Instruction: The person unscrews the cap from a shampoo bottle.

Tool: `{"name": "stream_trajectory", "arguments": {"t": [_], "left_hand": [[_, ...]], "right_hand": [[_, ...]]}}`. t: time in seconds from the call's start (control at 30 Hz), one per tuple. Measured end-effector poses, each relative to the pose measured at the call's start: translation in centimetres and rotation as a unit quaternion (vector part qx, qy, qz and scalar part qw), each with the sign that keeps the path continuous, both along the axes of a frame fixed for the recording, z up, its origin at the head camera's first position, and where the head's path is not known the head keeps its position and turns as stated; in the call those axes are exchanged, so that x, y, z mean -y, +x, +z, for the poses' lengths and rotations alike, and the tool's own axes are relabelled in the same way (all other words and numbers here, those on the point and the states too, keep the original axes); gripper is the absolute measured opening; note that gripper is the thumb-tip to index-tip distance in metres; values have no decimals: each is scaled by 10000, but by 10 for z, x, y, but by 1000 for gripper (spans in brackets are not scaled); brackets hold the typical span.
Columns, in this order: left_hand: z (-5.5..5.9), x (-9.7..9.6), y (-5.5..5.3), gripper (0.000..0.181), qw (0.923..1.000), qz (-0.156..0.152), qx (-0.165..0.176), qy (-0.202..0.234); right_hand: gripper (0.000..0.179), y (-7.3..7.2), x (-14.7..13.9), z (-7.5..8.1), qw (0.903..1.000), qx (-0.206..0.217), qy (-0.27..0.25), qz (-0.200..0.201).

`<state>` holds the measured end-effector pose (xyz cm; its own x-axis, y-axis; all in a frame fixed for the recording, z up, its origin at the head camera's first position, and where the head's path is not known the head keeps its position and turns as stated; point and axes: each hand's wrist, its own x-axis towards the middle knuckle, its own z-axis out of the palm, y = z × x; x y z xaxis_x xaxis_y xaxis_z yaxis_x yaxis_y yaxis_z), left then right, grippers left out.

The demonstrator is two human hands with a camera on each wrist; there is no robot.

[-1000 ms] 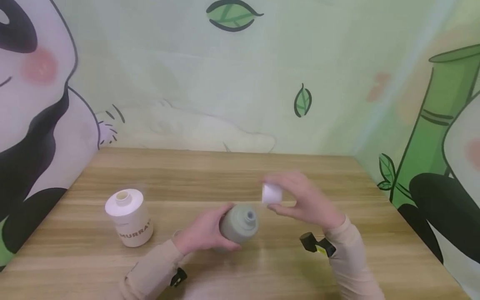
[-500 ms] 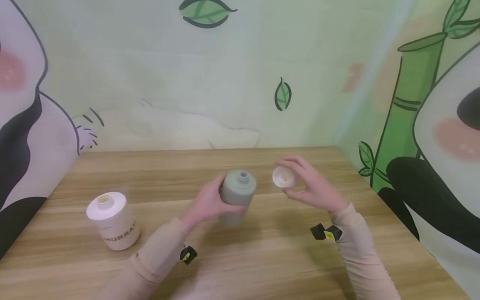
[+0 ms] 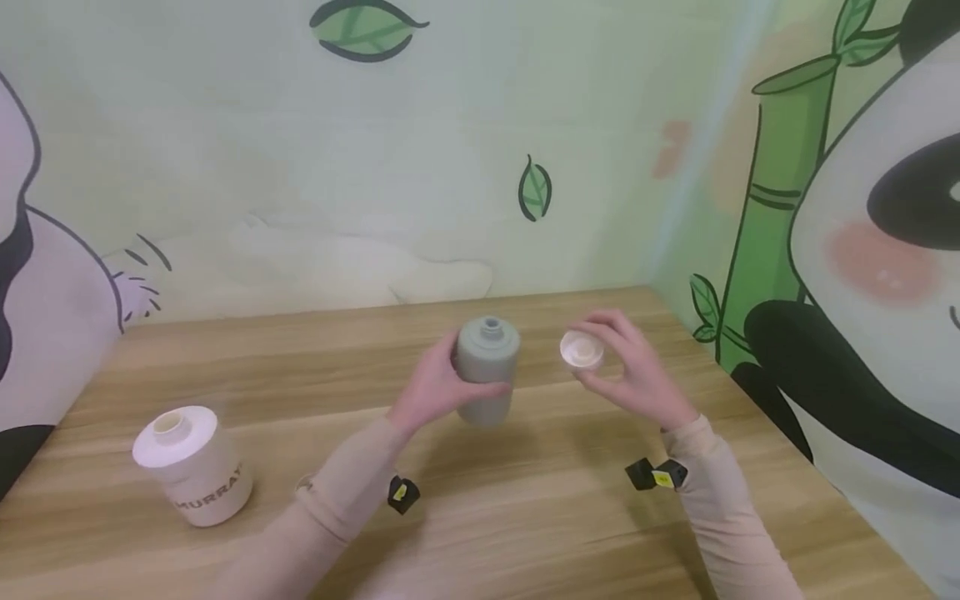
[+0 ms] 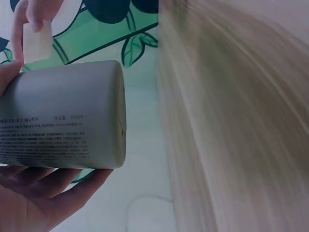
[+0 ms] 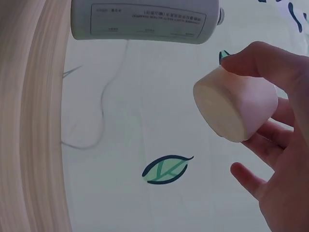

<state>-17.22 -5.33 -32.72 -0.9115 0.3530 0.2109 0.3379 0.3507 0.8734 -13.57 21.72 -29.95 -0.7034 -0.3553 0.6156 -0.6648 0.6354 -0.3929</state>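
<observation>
My left hand grips a grey-green bottle round its body and holds it upright above the table. The bottle's narrow neck is uncapped; in the left wrist view its printed side and base face the camera. To the right of the bottle, my right hand pinches a white cap between thumb and fingers. The cap's hollow side is turned toward the head camera. Bottle and cap are apart. In the right wrist view the cap lies across the fingers, below the bottle.
A white bottle lettered MURRAY, also uncapped, stands on the wooden table at the left. Behind the table rises a wall painted with pandas, leaves and bamboo.
The left hand has raised the grey-green bottle and set it more upright. The right hand has turned the cap so its hollow side shows. The head view has swung to the right.
</observation>
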Motion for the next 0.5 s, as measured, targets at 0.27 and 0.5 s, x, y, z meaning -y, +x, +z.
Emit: {"name": "stream_trajectory", "arguments": {"t": [0.27,0.5], "left_hand": [[-7,-30,-14,85,9997,-202,130,90],[-9,-56,-21,84,9993,-362,96,67]], "right_hand": [[56,8,-19,-9,9966,593,-256,-505],[56,15,-31,-19,9942,846,-237,-617]]}}
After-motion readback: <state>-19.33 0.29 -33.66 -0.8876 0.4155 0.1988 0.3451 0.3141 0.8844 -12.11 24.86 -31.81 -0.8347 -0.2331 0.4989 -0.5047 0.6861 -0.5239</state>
